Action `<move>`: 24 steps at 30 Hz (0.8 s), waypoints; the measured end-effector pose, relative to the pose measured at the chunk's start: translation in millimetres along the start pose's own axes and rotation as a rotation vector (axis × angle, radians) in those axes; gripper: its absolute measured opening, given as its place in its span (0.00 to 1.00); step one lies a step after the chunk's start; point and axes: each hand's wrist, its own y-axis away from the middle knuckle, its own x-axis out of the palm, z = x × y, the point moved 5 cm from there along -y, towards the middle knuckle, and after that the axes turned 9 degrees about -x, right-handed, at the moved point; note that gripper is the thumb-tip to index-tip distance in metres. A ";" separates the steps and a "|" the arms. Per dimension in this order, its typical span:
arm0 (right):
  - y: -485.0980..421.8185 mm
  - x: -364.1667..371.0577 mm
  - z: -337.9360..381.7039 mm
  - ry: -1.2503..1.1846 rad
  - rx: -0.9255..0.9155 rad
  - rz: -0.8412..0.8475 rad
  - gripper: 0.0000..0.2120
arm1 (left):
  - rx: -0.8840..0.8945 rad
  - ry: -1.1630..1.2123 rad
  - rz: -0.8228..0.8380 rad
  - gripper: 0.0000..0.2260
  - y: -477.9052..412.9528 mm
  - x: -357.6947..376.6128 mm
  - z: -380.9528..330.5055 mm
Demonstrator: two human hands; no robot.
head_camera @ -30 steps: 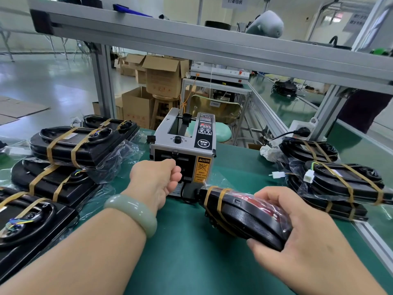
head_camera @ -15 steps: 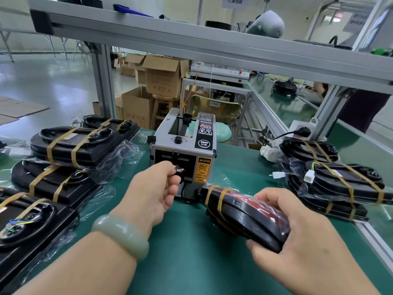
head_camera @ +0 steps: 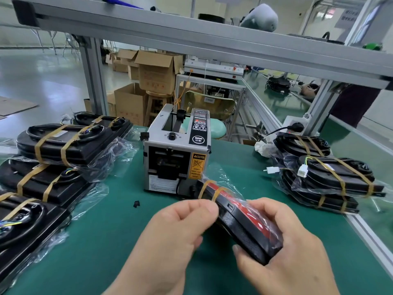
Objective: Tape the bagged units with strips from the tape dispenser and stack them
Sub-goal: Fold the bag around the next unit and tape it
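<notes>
A black bagged unit (head_camera: 240,224) with a red face and two tan tape bands at its far end is held tilted above the green mat (head_camera: 106,231). My right hand (head_camera: 282,252) grips its near end from the right. My left hand (head_camera: 180,228) has its fingers curled against the unit's left edge, thumb on top. No tape strip shows between the fingers. The grey tape dispenser (head_camera: 176,154) stands just behind the unit, its outlet facing me. Taped bagged units are stacked at left (head_camera: 70,143) and at right (head_camera: 331,177).
A small black scrap (head_camera: 136,203) lies on the mat in front of the dispenser. A loose white connector (head_camera: 270,170) sticks out of the right stack. An aluminium rail (head_camera: 365,231) edges the table on the right; a shelf beam runs overhead.
My left hand left the dispenser outlet and came back to the unit's left edge. My right hand kept hold of the unit and tilted it slightly.
</notes>
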 end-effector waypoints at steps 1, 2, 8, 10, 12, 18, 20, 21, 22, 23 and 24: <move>1.9 1.7 -0.8 -0.006 -0.002 -0.017 0.33 | 0.038 -0.006 -0.015 0.10 0.2 1.6 3.4; 3.9 3.2 -1.8 -0.016 -0.003 -0.033 0.33 | 0.074 0.000 -0.034 0.05 -2.0 1.9 6.6; 9.5 9.6 -5.9 -0.073 -0.002 -0.088 0.32 | 0.134 -0.047 -0.099 0.05 -7.5 0.5 9.7; 9.3 9.7 -6.0 -0.087 0.004 -0.084 0.33 | 0.124 -0.040 -0.101 0.07 -7.8 1.9 8.8; 8.4 9.5 -5.0 -0.093 0.006 -0.072 0.33 | 0.101 -0.030 -0.098 0.08 -6.9 4.2 6.8; 7.1 10.2 -0.5 -0.086 -0.005 -0.053 0.33 | 0.096 -0.043 -0.101 0.06 -4.1 9.6 5.3; 6.9 10.4 0.3 -0.078 -0.008 -0.057 0.34 | 0.107 -0.054 -0.113 0.08 -4.3 10.6 4.9; 6.7 10.3 0.6 -0.075 -0.008 -0.061 0.34 | 0.111 -0.056 -0.115 0.09 -4.4 10.8 4.8; 6.5 10.3 0.8 -0.071 -0.008 -0.064 0.34 | 0.116 -0.058 -0.116 0.09 -4.7 10.9 5.0; 6.3 10.3 0.8 -0.070 -0.009 -0.066 0.34 | 0.121 -0.061 -0.117 0.09 -4.8 11.2 5.1; 6.1 10.1 1.0 -0.070 -0.009 -0.068 0.33 | 0.128 -0.067 -0.119 0.09 -5.1 11.4 5.1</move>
